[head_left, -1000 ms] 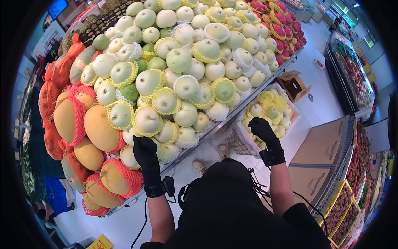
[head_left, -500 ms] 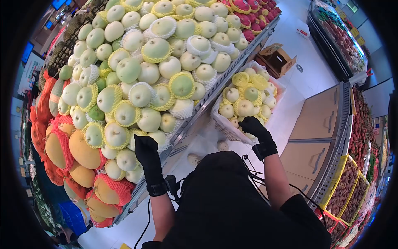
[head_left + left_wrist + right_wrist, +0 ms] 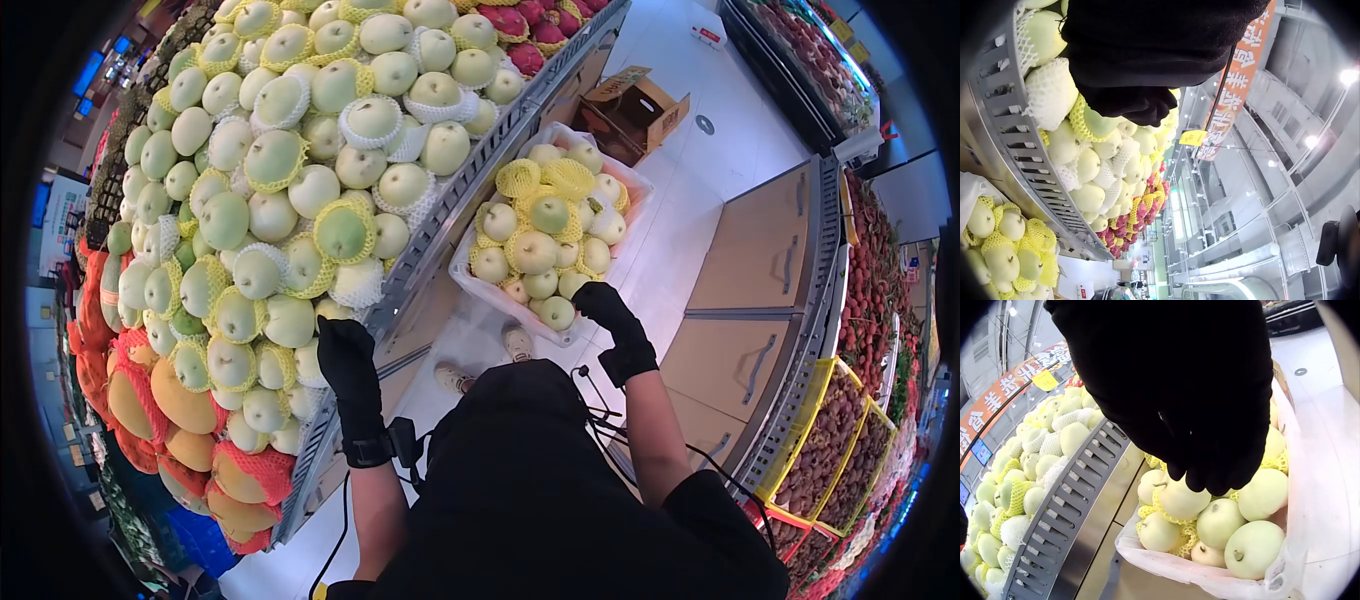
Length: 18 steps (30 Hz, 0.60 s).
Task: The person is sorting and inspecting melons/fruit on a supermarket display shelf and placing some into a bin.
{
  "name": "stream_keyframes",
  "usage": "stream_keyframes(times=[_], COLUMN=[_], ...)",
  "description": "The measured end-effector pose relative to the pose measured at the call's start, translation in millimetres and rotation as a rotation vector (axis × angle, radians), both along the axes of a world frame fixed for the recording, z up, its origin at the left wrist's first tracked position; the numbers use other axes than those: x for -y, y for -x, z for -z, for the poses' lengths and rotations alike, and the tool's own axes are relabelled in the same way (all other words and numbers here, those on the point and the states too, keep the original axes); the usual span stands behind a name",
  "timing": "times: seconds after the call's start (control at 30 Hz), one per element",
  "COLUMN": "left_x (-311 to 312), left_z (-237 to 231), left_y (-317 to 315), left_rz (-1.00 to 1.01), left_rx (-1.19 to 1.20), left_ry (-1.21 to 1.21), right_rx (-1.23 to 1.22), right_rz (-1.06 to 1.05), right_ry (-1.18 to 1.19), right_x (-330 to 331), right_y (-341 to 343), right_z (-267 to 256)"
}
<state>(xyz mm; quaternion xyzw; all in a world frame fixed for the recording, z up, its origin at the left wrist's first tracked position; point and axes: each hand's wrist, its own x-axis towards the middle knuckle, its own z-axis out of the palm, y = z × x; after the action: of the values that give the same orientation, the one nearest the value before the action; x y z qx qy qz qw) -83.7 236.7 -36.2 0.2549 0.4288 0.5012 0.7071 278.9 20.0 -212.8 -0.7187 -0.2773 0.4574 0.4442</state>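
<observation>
My left hand, in a black glove, hovers at the front edge of a sloping display of pale green melons, many in yellow or white foam nets. Its fingers hang loosely curled with nothing showing in them. My right hand, gloved the same way, is over the near right corner of a crate lined with white plastic. More pale melons fill that crate. In the right wrist view the fingertips hang loosely and overlap the crate's melons, holding nothing visible.
A slotted grey rail borders the display. Larger yellow melons in red nets lie at the left, dragon fruit at the far end. An opened cardboard box stands behind the crate. Cabinets line the right side.
The view has turned rightward, so the display has shifted left and the crate has come nearer the middle. Both hands keep much the same pose in front of the body.
</observation>
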Motion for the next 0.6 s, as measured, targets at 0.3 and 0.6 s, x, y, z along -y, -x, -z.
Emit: stream_keyframes(times=[0.3, 0.6], left_x=[24, 37], left_z=[11, 14], left_y=[-32, -40], left_rz=[0.015, -0.086], left_rx=[0.008, -0.064], left_ry=[-0.022, -0.13], right_rx=[0.388, 0.517], right_rz=[-0.174, -0.208], right_ry=[0.032, -0.094], right_x=[10, 14], right_y=[-37, -48], right_z=[37, 67])
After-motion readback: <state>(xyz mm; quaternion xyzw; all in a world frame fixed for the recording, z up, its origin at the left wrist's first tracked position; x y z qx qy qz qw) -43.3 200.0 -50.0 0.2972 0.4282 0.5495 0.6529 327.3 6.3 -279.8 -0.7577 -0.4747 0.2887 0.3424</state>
